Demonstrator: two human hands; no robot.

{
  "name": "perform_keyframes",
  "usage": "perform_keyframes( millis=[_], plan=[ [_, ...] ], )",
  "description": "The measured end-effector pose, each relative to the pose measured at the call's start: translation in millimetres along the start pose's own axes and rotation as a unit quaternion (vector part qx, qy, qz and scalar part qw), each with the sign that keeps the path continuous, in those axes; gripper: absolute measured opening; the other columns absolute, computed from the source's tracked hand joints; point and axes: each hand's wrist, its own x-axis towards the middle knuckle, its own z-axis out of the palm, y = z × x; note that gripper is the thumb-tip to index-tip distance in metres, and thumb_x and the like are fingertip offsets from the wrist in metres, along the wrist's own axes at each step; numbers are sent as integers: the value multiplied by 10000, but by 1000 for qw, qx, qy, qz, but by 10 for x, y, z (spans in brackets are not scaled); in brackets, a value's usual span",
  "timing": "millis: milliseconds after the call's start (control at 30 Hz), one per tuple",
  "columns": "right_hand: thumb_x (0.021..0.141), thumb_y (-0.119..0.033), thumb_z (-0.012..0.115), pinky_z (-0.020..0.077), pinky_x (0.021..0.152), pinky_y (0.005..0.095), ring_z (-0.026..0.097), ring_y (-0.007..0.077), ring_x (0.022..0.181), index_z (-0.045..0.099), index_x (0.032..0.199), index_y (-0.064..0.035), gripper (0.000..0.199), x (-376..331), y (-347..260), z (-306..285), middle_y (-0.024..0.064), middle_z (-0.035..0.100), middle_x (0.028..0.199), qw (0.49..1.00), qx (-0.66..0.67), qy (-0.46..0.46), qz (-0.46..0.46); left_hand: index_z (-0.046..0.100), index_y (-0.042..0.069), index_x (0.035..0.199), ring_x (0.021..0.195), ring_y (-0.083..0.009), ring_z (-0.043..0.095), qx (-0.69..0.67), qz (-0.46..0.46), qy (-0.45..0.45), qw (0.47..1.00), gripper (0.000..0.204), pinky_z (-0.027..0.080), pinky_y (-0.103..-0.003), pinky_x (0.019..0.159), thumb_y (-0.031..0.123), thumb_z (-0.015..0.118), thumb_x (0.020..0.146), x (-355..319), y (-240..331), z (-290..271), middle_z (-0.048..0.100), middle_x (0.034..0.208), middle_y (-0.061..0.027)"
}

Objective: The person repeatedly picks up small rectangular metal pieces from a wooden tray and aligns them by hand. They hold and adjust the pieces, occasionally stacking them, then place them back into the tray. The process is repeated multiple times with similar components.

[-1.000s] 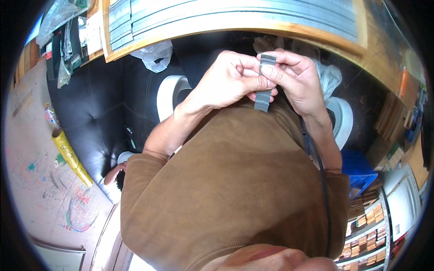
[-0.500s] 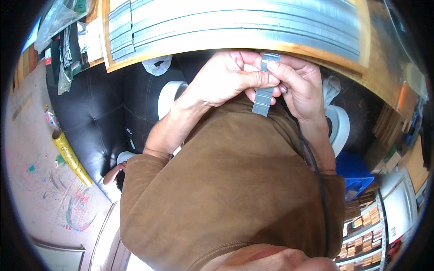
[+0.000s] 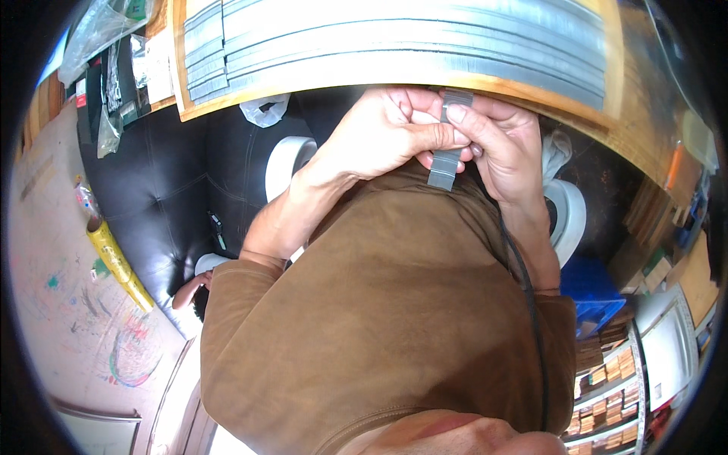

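A narrow flat grey strip with fine lines across it is pinched in both hands, just under the front edge of the wooden board. My left hand is closed, its thumb pressing on the strip's middle from the left side. My right hand is closed on it too, with the thumb lying on the strip's upper part. The thumbs nearly meet. The strip's lower end hangs free in front of my brown shirt, while the fingers behind it are partly hidden.
On the wood-rimmed board lie long grey strips in rows. Black padded seating and a white chair arm are to the left, where another person's arm shows. A blue bin stands right.
The grey strip has shifted slightly up and to the right, and its surface catches less light. Both hands keep their hold and have barely moved.
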Motion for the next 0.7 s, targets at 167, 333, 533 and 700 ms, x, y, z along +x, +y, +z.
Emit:
perform_keyframes(
  millis=[167, 333, 533, 700],
  plan=[
    [969, -49, 679, 524, 549, 207, 631, 102, 606, 717, 1031, 75, 143, -76, -120, 19, 79, 703, 810, 999, -27, -30, 36, 743, -14, 1049, 800, -131, 735, 61, -2, 21, 998, 163, 562, -219, 671, 116, 734, 951, -128, 6, 94, 769, 907, -84],
    [946, -9, 678, 478, 602, 191, 600, 72, 714, 712, 1150, 61, 218, -139, -64, -95, 21, 649, 876, 994, -29, -100, 20, 740, -17, 1053, 809, -147, 744, 55, 12, 16, 998, 143, 563, -222, 665, 78, 731, 946, -246, -25, 157, 770, 918, -98],
    [955, -24, 685, 470, 572, 189, 579, 56, 650, 724, 1033, 59, 120, -203, -90, 8, 9, 605, 802, 996, -35, -84, 16, 739, -15, 1051, 807, -145, 744, 37, 2, 26, 999, 146, 550, -211, 653, 87, 731, 947, -326, -28, 200, 770, 908, -96],
    [939, 2, 684, 450, 603, 190, 569, 61, 701, 716, 1145, 65, 218, -230, -108, -6, 23, 620, 866, 994, -49, -97, 8, 740, -14, 1035, 800, -142, 742, 39, 19, 20, 999, 133, 549, -210, 663, 85, 729, 946, -369, 1, 223, 770, 903, -92]
  ],
)
